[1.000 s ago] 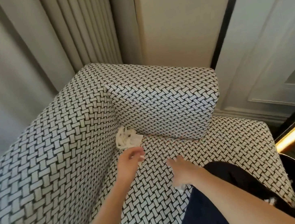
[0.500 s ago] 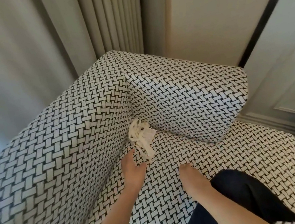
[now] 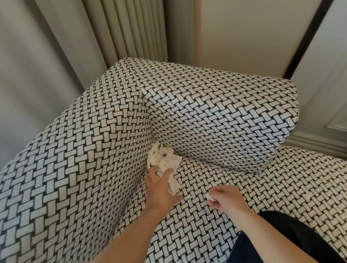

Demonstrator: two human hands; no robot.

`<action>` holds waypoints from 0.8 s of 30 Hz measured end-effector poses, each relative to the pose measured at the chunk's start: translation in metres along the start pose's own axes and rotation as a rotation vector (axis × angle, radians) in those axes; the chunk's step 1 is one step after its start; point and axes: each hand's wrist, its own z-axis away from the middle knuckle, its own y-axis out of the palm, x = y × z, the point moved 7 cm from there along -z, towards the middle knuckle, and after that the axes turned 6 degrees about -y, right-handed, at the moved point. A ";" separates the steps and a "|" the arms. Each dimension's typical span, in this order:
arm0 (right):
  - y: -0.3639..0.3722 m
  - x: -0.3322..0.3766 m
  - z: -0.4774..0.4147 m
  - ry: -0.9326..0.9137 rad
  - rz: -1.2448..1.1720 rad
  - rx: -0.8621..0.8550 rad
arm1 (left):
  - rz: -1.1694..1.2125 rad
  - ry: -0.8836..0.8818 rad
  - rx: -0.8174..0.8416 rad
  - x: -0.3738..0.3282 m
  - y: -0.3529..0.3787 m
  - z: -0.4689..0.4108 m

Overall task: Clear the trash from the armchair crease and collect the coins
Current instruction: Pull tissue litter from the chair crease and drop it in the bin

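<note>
The paper wad point(image 3: 164, 158) sits wedged in the corner crease of the armchair point(image 3: 222, 120). The left hand point(image 3: 161, 188) has its fingers closed on the lower end of the paper wad. Just beside it over the seat, the right hand point(image 3: 226, 198) pinches a small white scrap point(image 3: 210, 197) between its fingers.
</note>
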 end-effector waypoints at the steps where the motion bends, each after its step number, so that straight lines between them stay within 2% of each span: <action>1: 0.000 0.000 -0.001 0.011 -0.024 -0.006 | 0.023 0.029 -0.014 -0.001 0.001 0.003; 7: 0.002 0.000 -0.002 0.040 -0.156 -0.020 | 0.023 0.138 -0.127 0.006 -0.004 0.021; 14: 0.003 0.000 -0.001 0.049 -0.189 -0.019 | -0.096 0.235 -0.100 0.004 -0.022 0.010; 20: 0.006 -0.004 -0.006 0.104 -0.325 -0.007 | 0.232 -0.001 -0.401 0.003 -0.072 -0.013; 22: 0.005 -0.005 -0.008 0.110 -0.338 -0.007 | 0.254 -0.026 -0.414 -0.004 -0.078 -0.025; 24: 0.005 -0.007 -0.010 0.111 -0.351 -0.002 | 0.198 -0.035 -0.349 -0.013 -0.073 -0.040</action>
